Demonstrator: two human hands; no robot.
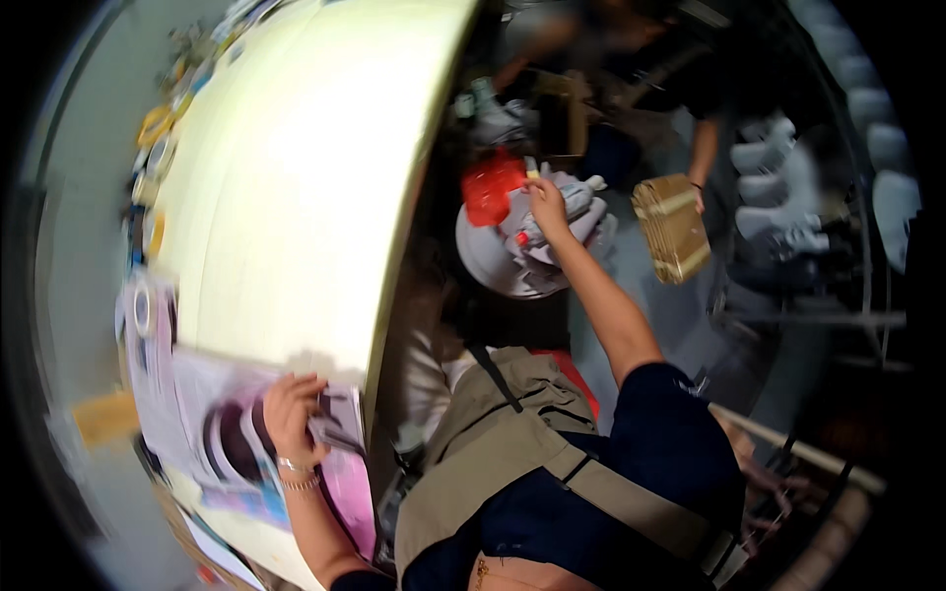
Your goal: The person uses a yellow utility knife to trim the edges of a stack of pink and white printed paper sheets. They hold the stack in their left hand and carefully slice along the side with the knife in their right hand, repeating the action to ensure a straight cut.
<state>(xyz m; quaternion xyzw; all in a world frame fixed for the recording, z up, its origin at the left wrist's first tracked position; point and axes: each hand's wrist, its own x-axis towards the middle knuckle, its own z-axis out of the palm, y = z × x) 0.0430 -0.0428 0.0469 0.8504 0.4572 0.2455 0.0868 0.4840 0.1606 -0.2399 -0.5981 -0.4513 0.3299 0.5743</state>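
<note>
My left hand, with a bracelet at the wrist, rests over printed sheets in pink, white and dark tones at the near end of the pale table. Its fingers are bent around a grey, handle-like thing whose kind I cannot make out. My right hand reaches out over a round white bin heaped with crumpled pale waste. Between its fingertips is a small pale yellow and white piece. Beside that hand, a blurred red sheet or bag hangs over the bin's rim.
Rolls of tape and small items line the table's far left edge. Another person's hand holds a tied bundle of brown cardboard beyond the bin. An open cardboard box stands behind. White chairs are stacked at right.
</note>
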